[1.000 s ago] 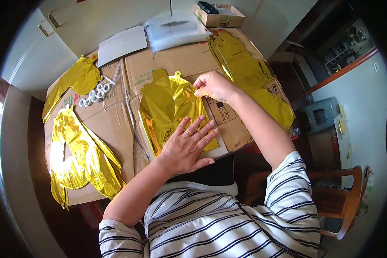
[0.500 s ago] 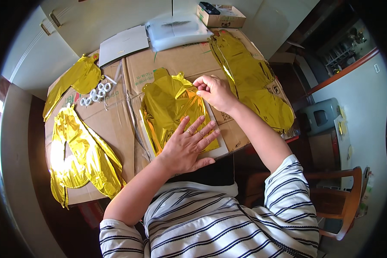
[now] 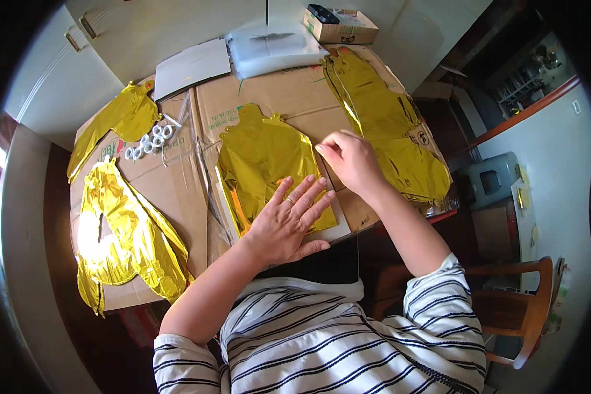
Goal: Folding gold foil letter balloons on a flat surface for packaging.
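Observation:
A flat gold foil balloon lies on a white board in the middle of the table, its upper part now smooth. Spread fingers of my left hand press down on its lower part. Just off the foil's right edge is my right hand, fingers curled and thumb against them in a pinch. Whether anything sits between those fingertips is too small to tell. Along the foil's lower left side runs an orange-tinted fold.
More gold foil balloons lie around: a shiny crumpled one, one at the far left, and a long stack. White tape rolls, a grey sheet, clear plastic bags and a small box rest on the cardboard.
My right hand has moved right, off the balloon's upper right edge. The wrinkled, lifted foil there now lies flatter. My left hand stays in place.

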A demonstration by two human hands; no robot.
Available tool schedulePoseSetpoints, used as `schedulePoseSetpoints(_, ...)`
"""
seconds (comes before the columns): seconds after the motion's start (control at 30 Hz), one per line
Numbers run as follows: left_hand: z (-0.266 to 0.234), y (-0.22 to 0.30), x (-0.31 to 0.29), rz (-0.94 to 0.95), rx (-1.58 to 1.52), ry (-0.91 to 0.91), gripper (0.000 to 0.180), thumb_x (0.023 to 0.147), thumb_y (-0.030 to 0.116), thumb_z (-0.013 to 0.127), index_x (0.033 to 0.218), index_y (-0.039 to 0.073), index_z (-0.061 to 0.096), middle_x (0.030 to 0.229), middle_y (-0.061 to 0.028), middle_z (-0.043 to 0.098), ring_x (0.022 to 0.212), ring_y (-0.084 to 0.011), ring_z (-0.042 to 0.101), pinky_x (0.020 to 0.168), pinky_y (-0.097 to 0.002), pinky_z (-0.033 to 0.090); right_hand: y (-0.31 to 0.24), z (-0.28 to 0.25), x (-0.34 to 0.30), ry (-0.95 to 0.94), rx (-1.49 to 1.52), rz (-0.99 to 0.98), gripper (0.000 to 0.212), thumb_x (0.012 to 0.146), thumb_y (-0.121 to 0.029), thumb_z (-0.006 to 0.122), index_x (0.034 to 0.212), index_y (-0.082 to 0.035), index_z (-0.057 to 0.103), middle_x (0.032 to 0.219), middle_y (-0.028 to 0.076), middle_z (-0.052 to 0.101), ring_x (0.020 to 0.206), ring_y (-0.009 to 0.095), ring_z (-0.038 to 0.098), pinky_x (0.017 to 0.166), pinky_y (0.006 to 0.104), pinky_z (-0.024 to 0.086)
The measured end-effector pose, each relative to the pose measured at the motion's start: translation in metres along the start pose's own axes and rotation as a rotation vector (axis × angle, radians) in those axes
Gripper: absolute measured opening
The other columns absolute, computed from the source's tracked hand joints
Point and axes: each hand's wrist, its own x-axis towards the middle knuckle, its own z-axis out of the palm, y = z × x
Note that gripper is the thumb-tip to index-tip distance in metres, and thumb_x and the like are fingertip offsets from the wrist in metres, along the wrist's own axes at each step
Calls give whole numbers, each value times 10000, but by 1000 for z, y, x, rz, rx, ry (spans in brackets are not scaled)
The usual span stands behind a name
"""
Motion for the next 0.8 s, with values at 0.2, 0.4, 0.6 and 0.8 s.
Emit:
schedulePoseSetpoints(0.2, -1, 1, -1, 11, 4, 59, 857, 956, 668, 476, 1554, 62, 375, 1614, -172, 350, 1498, -343, 329, 1233, -528, 222, -4, -22, 5, -521, 250, 499, 250, 948, -249, 710, 883, -7, 716, 710, 33, 675, 505, 69, 504, 469, 266, 411)
schedulePoseSetpoints(0.4, 0, 1, 1, 10, 8, 45, 856, 953, 671, 479, 1552, 68, 377, 1615, -173, 351, 1495, -346, 332, 1236, -522, 214, 7, -12, 27, -656, 406, 598, 275, 911, -272, 764, 891, -2, 715, 691, 36, 651, 495, 55, 469, 444, 229, 353)
schedulePoseSetpoints(0.6, -1, 0, 0, 29, -44, 47, 836, 972, 642, 484, 1546, 43, 378, 1601, -221, 338, 1511, -383, 286, 1242, -538, 184, 11, 2, 55, -631, 380, 579, 238, 867, -238, 815, 878, -19, 722, 699, 23, 647, 544, 54, 486, 464, 230, 343)
schedulePoseSetpoints(0.8, 1, 0, 0, 27, -44, 57, 823, 972, 645, 482, 1535, 51, 400, 1603, -213, 343, 1510, -378, 292, 1239, -544, 191, 20, 12, 66, -685, 397, 542, 182, 877, -188, 804, 830, -32, 724, 706, -7, 644, 529, 41, 446, 460, 227, 318)
